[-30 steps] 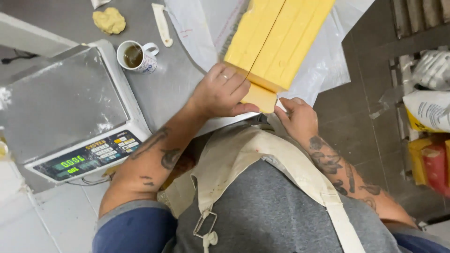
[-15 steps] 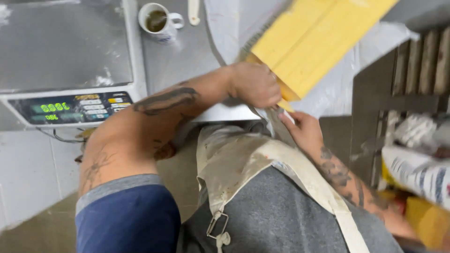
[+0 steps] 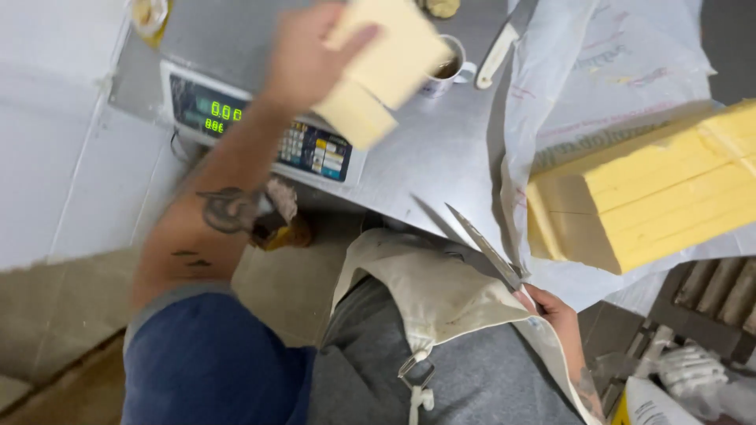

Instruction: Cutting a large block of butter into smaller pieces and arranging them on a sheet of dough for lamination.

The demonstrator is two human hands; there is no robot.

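Left hand [image 3: 303,59] at 11 o'clock gripping one pale slab [image 3: 386,67] above one scale [image 3: 260,126], right hand [image 3: 555,311] at 4 o'clock closed on one knife [image 3: 482,245], one big yellow block [image 3: 654,185] on the table [image 3: 425,157], one mug [image 3: 447,72].

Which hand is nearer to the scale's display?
The left. The left hand, holding a pale yellow slab, is right above the scale. The right hand grips a knife below the counter edge, well off to the side.

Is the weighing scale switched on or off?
On. The scale has green digits glowing on its display. The left hand holds a pale yellow slab above it; the right hand holds a knife.
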